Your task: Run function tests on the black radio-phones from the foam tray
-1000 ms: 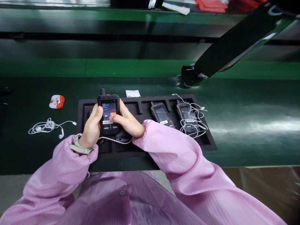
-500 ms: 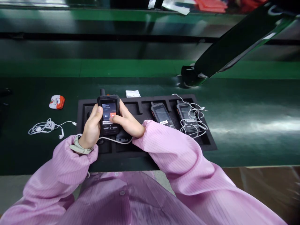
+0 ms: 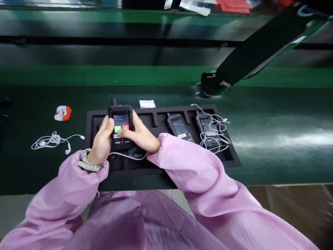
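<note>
Both hands hold a black handheld radio (image 3: 121, 119) with a stub antenna, screen facing me, above the black foam tray (image 3: 163, 170). My left hand (image 3: 101, 144) wraps its left side, thumb on the edge by the screen. Around the right side is my right hand (image 3: 143, 133), its thumb over the lower screen near a green and a red button. A white cable (image 3: 127, 156) passes below the radio; where it ends is hidden. Two similar items lie in the tray to the right: a radio (image 3: 180, 126) and another radio (image 3: 205, 121) under tangled white earphones (image 3: 214, 133).
White earphones (image 3: 53, 140) lie coiled on the dark green table (image 3: 273, 139) at the left. Beyond them is an orange-and-white packet (image 3: 63, 113). A small white packet (image 3: 147, 104) sits behind the tray. A dark slanted post (image 3: 255, 48) rises at the right.
My right thumb has shifted left across the lower screen, from the red button toward the other one. That left button has turned green. The grip on the radio stays the same.
</note>
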